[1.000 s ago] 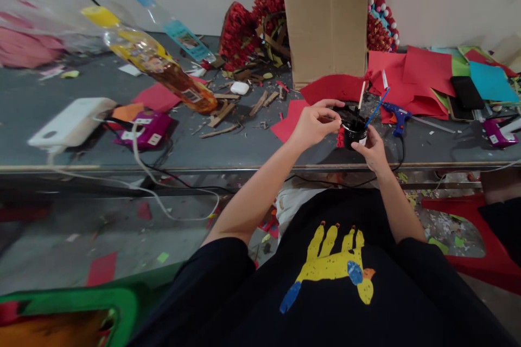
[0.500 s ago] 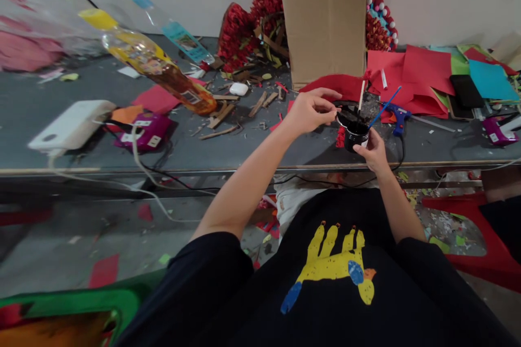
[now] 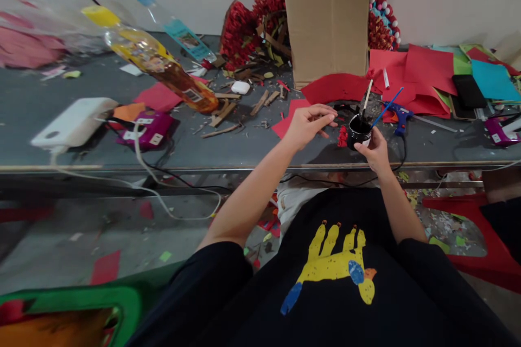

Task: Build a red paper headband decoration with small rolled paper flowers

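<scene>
My right hand (image 3: 376, 150) is wrapped round the right side of a small open black jar (image 3: 357, 134), held upright over the table's front part. A pale stick (image 3: 368, 95) and a blue stick (image 3: 388, 105) stand out of its mouth, leaning right. My left hand (image 3: 311, 123) hovers to the left of the jar, apart from it, with loosely stretched fingers and nothing visible between them. A small red crumpled piece (image 3: 342, 136) lies beside the jar. Behind it are a curved red strip (image 3: 336, 88) and dark bits partly hidden by the sticks.
A cardboard panel (image 3: 329, 16) stands at the back. To the right lie a blue glue gun (image 3: 401, 115), red sheets (image 3: 429, 68) and a black phone (image 3: 469, 91). Leftward are a yellow-capped bottle (image 3: 157, 65), wood scraps (image 3: 223, 114), a white power bank (image 3: 75, 122) and cables.
My left hand has drawn back slightly from the jar, and its fingers have loosened. The dark ring shape by its fingertips no longer shows there. The pale stick leans farther right.
</scene>
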A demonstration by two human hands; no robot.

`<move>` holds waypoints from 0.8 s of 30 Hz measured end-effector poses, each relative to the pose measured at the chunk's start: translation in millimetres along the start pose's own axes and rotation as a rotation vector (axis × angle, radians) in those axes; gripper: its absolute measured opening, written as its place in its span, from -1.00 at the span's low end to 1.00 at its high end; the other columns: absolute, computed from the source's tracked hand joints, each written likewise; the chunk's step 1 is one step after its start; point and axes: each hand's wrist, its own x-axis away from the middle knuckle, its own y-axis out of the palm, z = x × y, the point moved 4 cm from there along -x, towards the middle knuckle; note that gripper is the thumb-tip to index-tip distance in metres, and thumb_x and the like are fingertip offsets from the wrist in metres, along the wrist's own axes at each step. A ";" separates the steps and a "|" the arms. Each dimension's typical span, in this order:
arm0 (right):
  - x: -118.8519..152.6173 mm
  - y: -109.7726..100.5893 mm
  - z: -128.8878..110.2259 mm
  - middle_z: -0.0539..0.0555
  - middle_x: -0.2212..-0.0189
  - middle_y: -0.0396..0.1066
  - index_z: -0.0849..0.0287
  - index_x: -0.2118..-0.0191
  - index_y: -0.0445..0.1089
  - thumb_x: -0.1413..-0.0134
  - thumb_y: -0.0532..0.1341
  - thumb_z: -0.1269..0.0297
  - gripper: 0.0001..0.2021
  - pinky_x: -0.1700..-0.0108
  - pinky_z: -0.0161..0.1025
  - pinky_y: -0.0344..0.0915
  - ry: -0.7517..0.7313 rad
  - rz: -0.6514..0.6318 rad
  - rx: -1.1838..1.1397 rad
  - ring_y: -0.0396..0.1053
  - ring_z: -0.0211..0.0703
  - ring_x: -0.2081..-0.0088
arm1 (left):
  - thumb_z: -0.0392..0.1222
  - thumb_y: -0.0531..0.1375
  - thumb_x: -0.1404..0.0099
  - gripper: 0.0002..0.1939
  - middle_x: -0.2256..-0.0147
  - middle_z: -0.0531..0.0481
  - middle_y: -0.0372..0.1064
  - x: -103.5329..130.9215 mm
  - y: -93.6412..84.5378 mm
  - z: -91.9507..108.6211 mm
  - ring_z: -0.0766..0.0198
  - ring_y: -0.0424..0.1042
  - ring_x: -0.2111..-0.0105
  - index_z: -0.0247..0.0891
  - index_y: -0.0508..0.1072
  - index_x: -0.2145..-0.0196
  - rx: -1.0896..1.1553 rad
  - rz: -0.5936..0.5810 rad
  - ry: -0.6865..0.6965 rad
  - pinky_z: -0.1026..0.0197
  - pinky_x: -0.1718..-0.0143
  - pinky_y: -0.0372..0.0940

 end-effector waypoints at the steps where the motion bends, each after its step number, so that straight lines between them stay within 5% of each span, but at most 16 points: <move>1: 0.1 0.3 -0.6 0.10 0.11 0.43 0.08 0.10 0.30 0.39 0.43 -0.05 -0.35 -0.03 -0.04 0.31 0.001 -0.002 0.003 0.39 -0.03 0.07 | 0.05 0.31 -0.04 -0.65 0.17 -0.16 0.45 2.5 2.8 -0.8 0.25 0.53 0.36 -0.32 0.53 0.35 0.012 0.005 -0.014 0.39 0.63 0.39; 9: 1.1 1.4 -4.1 0.10 0.11 0.43 0.08 0.10 0.30 0.36 0.41 -0.06 -0.37 0.01 -0.04 0.34 0.016 -0.050 0.058 0.39 -0.02 0.08 | 0.13 0.30 -0.05 -0.59 0.38 -0.08 0.50 4.5 14.9 -5.7 0.26 0.50 0.39 -0.30 0.52 0.34 0.022 -0.007 -0.047 0.35 0.58 0.40; 24: 1.9 4.4 -4.2 0.09 0.11 0.43 0.07 0.08 0.31 0.33 0.41 -0.04 -0.38 0.00 -0.04 0.34 0.006 -0.075 0.067 0.39 -0.04 0.10 | -0.04 0.24 -0.16 -0.78 0.30 -0.06 0.51 12.1 17.9 8.4 0.30 0.46 0.35 -0.24 0.55 0.37 -0.277 0.012 0.232 0.30 0.42 0.35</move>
